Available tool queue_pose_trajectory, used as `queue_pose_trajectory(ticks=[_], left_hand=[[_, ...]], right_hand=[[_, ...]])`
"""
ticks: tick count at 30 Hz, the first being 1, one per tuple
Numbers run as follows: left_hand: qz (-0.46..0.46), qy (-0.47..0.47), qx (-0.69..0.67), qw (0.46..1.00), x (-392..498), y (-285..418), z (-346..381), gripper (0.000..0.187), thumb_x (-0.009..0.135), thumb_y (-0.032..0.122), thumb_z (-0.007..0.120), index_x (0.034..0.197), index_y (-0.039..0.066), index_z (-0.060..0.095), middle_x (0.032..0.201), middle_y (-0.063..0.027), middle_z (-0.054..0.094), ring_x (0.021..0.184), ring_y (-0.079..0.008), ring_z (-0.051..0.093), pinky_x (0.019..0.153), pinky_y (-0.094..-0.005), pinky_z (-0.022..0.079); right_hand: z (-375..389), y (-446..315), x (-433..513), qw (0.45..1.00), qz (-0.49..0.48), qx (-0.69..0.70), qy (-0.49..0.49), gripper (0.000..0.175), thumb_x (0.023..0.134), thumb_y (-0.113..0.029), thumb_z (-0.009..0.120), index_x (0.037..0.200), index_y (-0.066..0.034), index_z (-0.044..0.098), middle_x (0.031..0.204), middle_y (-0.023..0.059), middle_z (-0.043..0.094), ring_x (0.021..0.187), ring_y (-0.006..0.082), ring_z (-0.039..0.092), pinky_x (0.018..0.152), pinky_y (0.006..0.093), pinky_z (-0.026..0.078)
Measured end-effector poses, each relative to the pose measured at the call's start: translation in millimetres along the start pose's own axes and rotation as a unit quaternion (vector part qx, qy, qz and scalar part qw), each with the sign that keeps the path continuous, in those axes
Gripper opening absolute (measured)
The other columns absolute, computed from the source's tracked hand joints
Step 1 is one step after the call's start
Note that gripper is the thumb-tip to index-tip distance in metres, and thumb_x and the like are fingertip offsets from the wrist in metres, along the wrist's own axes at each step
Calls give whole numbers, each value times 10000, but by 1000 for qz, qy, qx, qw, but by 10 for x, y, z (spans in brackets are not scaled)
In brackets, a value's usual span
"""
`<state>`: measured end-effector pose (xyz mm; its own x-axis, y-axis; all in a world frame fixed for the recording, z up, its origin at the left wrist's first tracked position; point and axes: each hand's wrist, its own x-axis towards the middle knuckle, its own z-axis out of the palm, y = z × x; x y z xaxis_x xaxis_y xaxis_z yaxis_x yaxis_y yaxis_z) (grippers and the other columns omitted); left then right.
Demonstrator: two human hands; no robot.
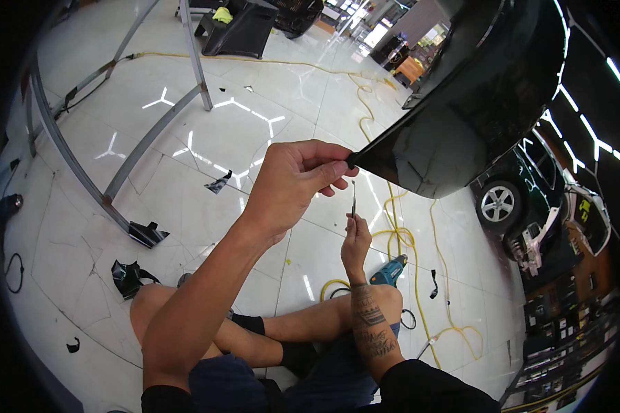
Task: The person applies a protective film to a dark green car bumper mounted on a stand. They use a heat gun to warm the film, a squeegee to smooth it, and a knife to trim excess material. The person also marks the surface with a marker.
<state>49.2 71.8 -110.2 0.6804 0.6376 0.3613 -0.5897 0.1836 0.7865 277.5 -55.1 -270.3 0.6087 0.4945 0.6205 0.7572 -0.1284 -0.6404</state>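
Observation:
A large glossy black car body panel (pixel 439 124) hangs at the upper right, its lower corner reaching towards the middle. My left hand (pixel 294 186) pinches the dark edge at that corner between thumb and fingers. Lower and to the right, my right hand (pixel 356 242) is closed around a thin knife-like tool (pixel 354 199), which points up towards the corner without touching it. The tool's exact kind is hard to tell. A teal heat gun (pixel 389 270) lies on the floor beside my right knee.
A grey metal stand (pixel 150 139) rises at the left. Yellow cord (pixel 416 289) winds over the tiled floor (pixel 258 289) at the right. Black film scraps (pixel 128 279) lie at the left. A black step stool (pixel 237 33) stands at the back, and a car's wheel (pixel 498 203) shows at the right.

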Motion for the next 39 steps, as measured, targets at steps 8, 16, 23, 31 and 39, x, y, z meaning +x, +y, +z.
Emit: queue_pose_trajectory(ticks=[8,16,23,31,39], left_hand=[[112,82,83,987,5,-145,146,171,811,50,698,951,-40,657,778,-46,655,678,-69,574,605,-213,465],[238,133,111,956,36,-353,198,79,844,17,650,918,-10,658,780,-48,645,671,-85,571,616,-224,467],[179,75,63,979,-11,-268,204,216,941,69,528,1122,-9,616,812,-46,632,694,-89,573,647,-221,476],[206,132,87,966,20,-380,236,179,903,48,601,1062,-28,637,824,-73,653,716,-109,623,669,-233,509],[272,177,233,917,24,-421,290,114,905,65,595,917,-41,634,766,-84,645,680,-149,636,617,-249,502]], right_hand=[[-144,261,-204,1000,26,-7,-15,197,959,-127,500,1019,14,624,738,62,571,654,121,516,615,266,439],[-82,432,-423,997,62,27,-24,190,954,-122,504,997,19,624,715,60,559,631,127,506,591,271,431],[-17,516,-515,997,45,-14,-56,180,946,-118,511,964,18,628,714,116,580,598,172,527,566,300,433],[5,523,-548,996,75,31,-44,191,942,-120,521,990,29,632,702,117,587,596,162,539,572,300,447],[6,454,-567,996,76,38,-36,195,940,-122,517,984,27,635,708,118,592,597,171,545,577,303,449]])
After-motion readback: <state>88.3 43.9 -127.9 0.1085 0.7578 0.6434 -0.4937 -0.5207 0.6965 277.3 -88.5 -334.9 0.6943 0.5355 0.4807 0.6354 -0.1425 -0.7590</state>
